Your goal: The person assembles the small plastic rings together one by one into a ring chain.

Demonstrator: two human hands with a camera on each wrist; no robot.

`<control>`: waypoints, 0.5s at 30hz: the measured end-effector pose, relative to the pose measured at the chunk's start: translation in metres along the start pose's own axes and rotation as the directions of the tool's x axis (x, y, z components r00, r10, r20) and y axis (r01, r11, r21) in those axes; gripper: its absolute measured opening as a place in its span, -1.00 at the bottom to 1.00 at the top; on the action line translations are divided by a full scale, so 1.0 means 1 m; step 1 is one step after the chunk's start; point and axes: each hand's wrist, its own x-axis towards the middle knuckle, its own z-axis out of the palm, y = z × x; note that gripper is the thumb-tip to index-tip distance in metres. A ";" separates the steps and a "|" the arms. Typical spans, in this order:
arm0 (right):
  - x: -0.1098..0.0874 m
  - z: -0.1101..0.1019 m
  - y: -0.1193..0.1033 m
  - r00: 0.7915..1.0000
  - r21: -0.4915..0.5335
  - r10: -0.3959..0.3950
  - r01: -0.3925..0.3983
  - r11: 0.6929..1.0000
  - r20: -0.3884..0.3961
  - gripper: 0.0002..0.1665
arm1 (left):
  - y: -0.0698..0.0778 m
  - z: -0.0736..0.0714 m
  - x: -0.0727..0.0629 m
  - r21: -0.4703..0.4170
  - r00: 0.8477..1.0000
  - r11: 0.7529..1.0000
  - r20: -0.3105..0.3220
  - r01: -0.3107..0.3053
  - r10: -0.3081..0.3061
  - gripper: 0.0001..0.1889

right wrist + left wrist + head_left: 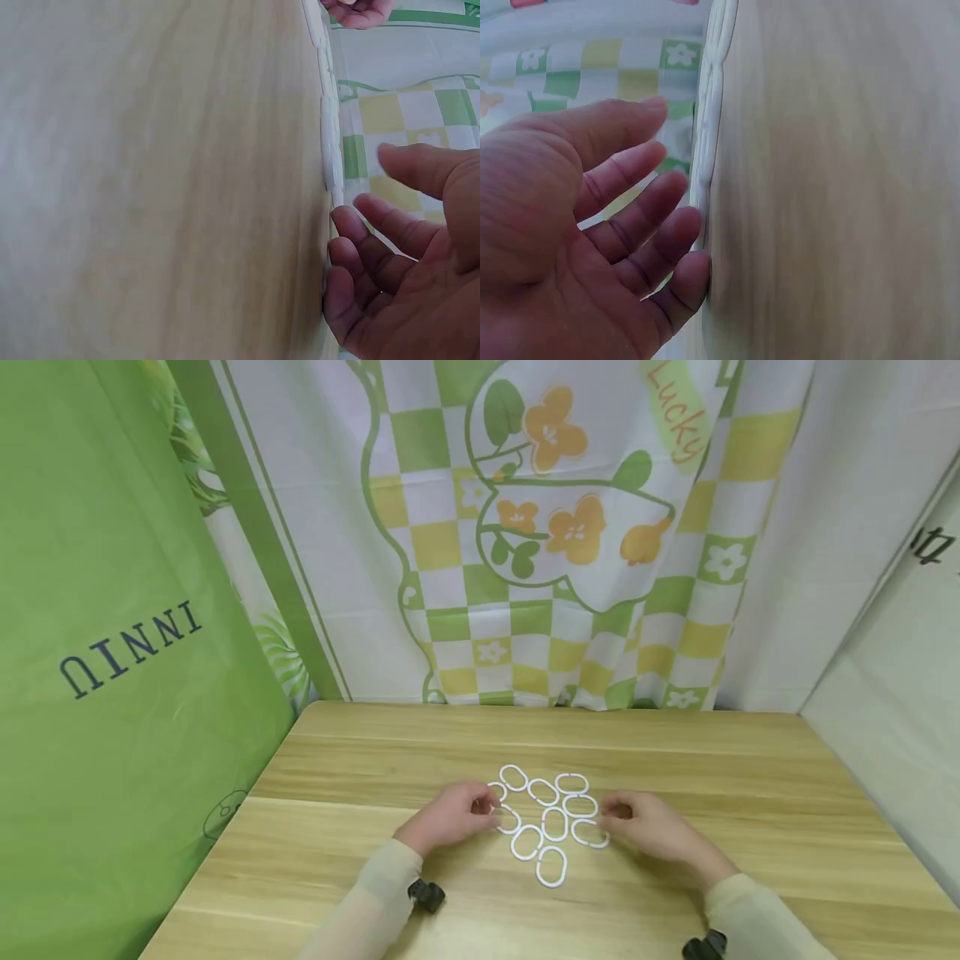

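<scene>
Several white oval curtain rings, each with a small gap in its outline, lie flat in a loose cluster on the wooden table (360, 760). My left hand (453, 814) is at the cluster's left side, its fingertips overlapping a left-hand ring (518, 824) in the head view. In the left wrist view, its thumb stands apart from loosely curved fingers (679, 289), with nothing between them. On the opposite side, my right hand (652, 827) rests with its fingertips right at the rightmost ring (590, 845). The right wrist view shows its fingers (341, 296) loosely bent and its thumb raised, holding nothing.
The nearest ring (551, 885) lies toward the table's front. A patterned curtain (540, 635) hangs behind the back edge. Green fabric (112, 735) closes off the left side, and a white sheet (892, 668) stands along the right. Dark wrist cameras (427, 895) sit on both sleeves.
</scene>
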 end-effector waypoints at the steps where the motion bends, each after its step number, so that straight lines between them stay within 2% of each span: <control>1: 0.001 0.000 0.000 1.000 -0.009 -0.010 0.010 1.000 0.010 -0.63 | 0.002 0.002 0.001 0.013 1.000 1.000 0.002 -0.003 0.003 -0.86; 4: 0.002 0.002 -0.001 0.999 -0.025 -0.026 0.027 0.999 0.037 -0.78 | 0.008 0.008 0.002 0.034 0.999 0.999 0.026 -0.030 0.029 -0.89; 7: 0.003 0.005 -0.002 0.998 -0.039 -0.044 0.046 0.998 0.046 -0.86 | 0.016 0.014 0.003 0.070 0.995 0.995 0.076 -0.064 0.058 -0.88; 11: 0.003 0.009 -0.001 0.998 -0.044 -0.056 0.058 0.997 0.042 -0.87 | 0.024 0.022 0.004 0.163 0.986 0.981 0.151 -0.102 0.077 -0.85; 15: 0.004 0.013 0.000 0.998 -0.055 -0.048 0.050 0.997 0.034 -0.85 | 0.027 0.026 0.005 0.218 0.978 0.970 0.195 -0.111 0.068 -0.81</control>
